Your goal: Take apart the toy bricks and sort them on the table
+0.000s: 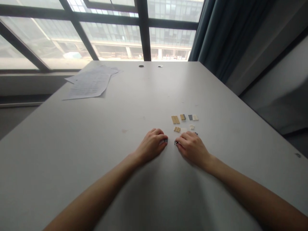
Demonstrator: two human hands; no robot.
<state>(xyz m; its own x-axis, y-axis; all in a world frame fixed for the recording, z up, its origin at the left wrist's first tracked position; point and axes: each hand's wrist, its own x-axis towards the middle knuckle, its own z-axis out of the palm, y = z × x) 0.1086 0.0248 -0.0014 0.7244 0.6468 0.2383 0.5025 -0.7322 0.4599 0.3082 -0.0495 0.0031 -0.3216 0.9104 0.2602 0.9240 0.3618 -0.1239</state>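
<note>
My left hand (152,144) is closed on a small grey block (166,140) that looks like a toy building brick. A short gap to its right, my right hand (192,147) pinches a small black-and-white piece (176,143), too small to name surely. Just beyond the hands lie a studded tan brick plate (175,120), a tan and grey brick (183,117) and a smaller tan brick (177,129). Farther right are a dark grey brick (190,117), a white brick (195,117) touching it, and a small white piece (192,127). A dark piece is partly hidden behind my right hand.
Printed paper sheets (90,83) lie overlapping at the table's far left. Two round cable holes, a dark one (141,66) and a white-rimmed one (160,66), are near the far edge. The white table (72,154) ends by a window; a blue curtain (216,35) hangs at right.
</note>
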